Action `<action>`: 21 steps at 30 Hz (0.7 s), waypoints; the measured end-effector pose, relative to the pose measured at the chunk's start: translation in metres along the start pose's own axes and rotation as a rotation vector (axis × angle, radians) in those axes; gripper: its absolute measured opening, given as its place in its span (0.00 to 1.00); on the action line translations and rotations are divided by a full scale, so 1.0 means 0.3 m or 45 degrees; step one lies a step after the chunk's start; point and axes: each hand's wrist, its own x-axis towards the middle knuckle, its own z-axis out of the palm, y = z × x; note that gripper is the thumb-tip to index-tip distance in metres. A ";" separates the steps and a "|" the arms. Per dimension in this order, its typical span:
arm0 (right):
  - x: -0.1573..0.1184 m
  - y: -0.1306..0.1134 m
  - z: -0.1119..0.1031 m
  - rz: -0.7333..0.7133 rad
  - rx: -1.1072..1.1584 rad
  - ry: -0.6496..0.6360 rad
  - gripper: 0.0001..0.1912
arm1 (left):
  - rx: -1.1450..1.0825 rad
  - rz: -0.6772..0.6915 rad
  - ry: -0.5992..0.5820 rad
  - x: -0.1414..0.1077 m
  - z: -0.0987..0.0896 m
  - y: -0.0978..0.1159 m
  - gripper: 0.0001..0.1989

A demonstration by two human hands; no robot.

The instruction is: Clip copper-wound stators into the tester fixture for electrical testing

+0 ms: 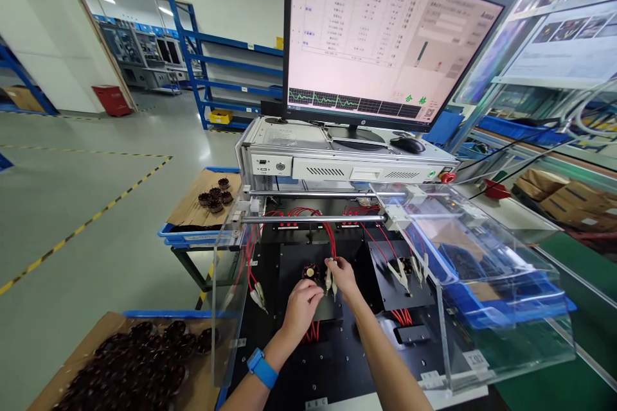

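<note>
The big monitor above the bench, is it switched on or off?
On. The monitor glows with a pale table of rows, green wavy traces along the bottom left and green characters at the lower right. The text is too small to read.

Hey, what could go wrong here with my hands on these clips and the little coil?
1. The right hand pinches a clip among tangled red wires; it may snag a neighbouring lead.
2. The left hand crowds the coil, so it might shift on the black plate.

Left hand (301, 305) curled, right hand (343, 273) pinching, forearms extended.
</note>
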 end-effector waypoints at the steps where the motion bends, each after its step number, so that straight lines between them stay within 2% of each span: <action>1: -0.001 -0.002 0.003 -0.004 0.000 0.003 0.18 | -0.002 0.000 0.001 0.000 0.000 0.000 0.08; 6: -0.020 -0.017 0.006 0.020 0.065 0.010 0.21 | -0.016 -0.018 0.003 0.000 -0.001 0.000 0.08; 10: -0.024 -0.001 -0.016 0.103 0.341 -0.040 0.24 | -0.032 -0.018 0.028 -0.002 0.000 0.000 0.08; 15: 0.014 0.058 -0.019 0.132 0.465 0.186 0.27 | -0.037 -0.038 0.026 -0.004 -0.004 0.004 0.08; 21: 0.022 0.077 0.021 0.072 0.417 0.273 0.25 | -0.047 -0.060 0.023 -0.002 -0.001 0.000 0.08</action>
